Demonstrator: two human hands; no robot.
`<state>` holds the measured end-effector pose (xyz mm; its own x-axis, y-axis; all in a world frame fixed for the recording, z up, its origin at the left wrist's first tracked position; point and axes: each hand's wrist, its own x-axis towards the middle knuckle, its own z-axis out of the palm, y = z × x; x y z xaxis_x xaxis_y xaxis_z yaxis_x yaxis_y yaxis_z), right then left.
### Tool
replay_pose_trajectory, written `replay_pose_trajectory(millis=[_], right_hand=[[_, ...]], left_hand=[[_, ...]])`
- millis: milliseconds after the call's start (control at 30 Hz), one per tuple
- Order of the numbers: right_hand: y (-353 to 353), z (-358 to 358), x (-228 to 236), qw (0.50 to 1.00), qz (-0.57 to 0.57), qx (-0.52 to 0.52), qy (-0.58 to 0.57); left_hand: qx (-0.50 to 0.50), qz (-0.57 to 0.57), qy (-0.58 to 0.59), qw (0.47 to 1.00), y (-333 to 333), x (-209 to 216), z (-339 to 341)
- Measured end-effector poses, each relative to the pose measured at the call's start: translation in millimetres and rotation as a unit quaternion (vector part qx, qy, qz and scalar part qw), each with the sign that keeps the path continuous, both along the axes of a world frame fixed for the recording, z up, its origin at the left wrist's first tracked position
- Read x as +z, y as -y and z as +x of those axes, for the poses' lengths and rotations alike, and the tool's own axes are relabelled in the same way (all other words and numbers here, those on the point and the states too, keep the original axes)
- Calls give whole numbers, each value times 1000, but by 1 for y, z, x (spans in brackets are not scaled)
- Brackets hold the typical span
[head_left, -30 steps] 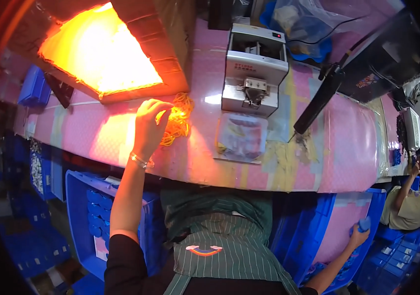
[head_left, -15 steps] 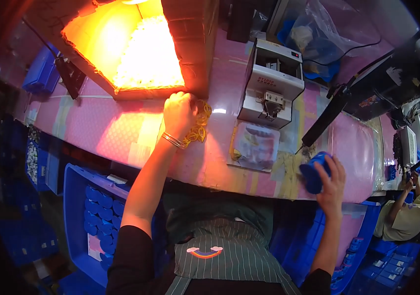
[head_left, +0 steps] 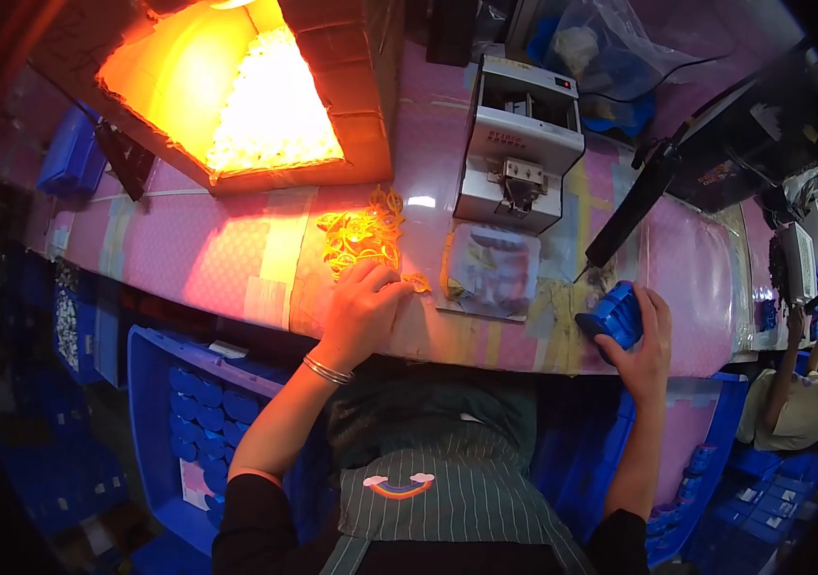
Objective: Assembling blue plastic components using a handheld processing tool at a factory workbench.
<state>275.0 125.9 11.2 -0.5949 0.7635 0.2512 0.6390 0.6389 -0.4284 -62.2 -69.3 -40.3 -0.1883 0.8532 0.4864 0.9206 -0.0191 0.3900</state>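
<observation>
Blue part point(head_left: 612, 316) in right fingers point(head_left: 659, 321); left fingers point(head_left: 382, 277) near yellow strands point(head_left: 361, 238).

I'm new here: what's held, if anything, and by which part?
The right hand holds a blue piece by its near and right sides; whether the left hand holds any yellow loops can't be told.

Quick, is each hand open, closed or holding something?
Left hand: fingers curled beside the yellow strands; whether it holds any can't be told.
Right hand: closed on a blue part.

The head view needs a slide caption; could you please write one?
The right hand holds a blue part; the left hand is at the edge of yellow strands.
</observation>
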Motion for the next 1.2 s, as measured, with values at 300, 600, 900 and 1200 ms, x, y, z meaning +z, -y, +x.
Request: replay_pose_trajectory(millis=[300, 600, 900, 1200], right_hand=[[1, 1, 1, 996, 43, 6, 76], [1, 3, 10, 998, -16, 46, -48], [7, 4, 19, 996, -29, 41, -77], [5, -27, 14, 985, -84, 88, -120]], left_hand=[[73, -65, 89, 991, -16, -4, 4], [-117, 36, 61, 991, -81, 34, 20], [-147, 5, -36, 988, -106, 2, 25], [-147, -54, -3, 988, -88, 35, 32]])
